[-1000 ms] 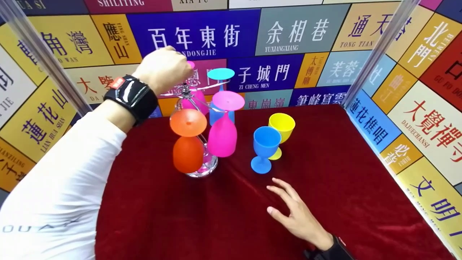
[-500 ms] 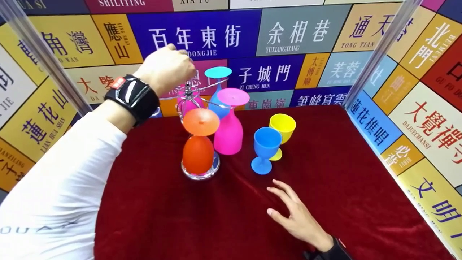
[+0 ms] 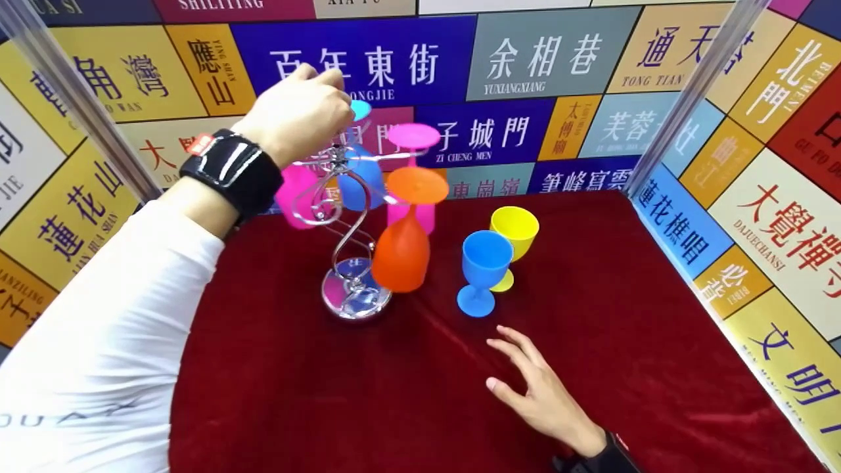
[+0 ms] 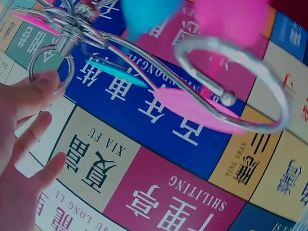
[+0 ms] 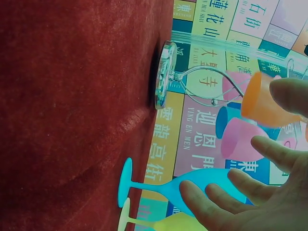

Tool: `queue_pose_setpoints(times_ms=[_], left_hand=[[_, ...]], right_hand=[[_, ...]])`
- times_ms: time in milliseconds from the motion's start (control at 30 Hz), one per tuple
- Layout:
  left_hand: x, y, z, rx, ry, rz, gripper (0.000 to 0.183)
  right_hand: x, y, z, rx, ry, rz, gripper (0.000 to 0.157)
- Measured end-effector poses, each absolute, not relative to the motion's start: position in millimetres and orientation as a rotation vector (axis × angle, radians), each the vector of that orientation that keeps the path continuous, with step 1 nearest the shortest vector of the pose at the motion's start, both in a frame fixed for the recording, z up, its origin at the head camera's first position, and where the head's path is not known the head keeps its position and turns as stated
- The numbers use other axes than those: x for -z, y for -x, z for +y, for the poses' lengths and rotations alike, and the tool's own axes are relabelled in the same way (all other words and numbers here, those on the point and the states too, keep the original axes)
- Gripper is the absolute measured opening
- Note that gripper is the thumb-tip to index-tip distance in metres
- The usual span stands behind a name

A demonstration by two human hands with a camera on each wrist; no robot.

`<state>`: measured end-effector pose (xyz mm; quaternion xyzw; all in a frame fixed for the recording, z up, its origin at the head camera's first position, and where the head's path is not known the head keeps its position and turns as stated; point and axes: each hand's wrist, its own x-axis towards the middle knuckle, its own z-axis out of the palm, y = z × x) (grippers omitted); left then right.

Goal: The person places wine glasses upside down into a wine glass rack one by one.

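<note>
A chrome stemware rack (image 3: 355,305) stands on the cloth, its arms fanning out below my left hand (image 3: 299,118). In the left wrist view, thumb and finger pinch the ring (image 4: 72,72) at its top. Upside down by their feet hang an orange goblet (image 3: 401,256) at the front right, a pink goblet (image 3: 414,136) behind it, a blue goblet (image 3: 361,180) at the back and another pink goblet (image 3: 299,197) on the left. My right hand (image 3: 545,401) holds nothing, its fingers spread, near an upright blue goblet (image 3: 486,263).
Just behind the upright blue goblet stands a yellow goblet (image 3: 516,226). Dark red cloth (image 3: 295,407) covers the table. Panels with printed signs (image 3: 552,46) enclose the back and sides, with clear corner posts (image 3: 683,98).
The rack has turned under my left hand: the orange goblet has swung from the front to the right, the front pink one toward the back. My right hand has stayed in place.
</note>
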<state>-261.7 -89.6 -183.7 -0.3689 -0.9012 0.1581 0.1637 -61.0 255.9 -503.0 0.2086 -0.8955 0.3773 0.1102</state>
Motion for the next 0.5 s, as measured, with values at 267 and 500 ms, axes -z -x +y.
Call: queue_pose_setpoints(times_ms=[267,500], left_hand=[[185.4,261.6,-90.9,-0.411,0.932,-2.62,0.011],[184.9,261.0,-89.1,-0.357,0.813,-2.716,0.006]], right_hand=[[503.4,61.2,256.0,-1.106,-0.605,-2.644,0.059],[504.6,62.2,255.6,-1.112,-0.613,-2.634,0.058]])
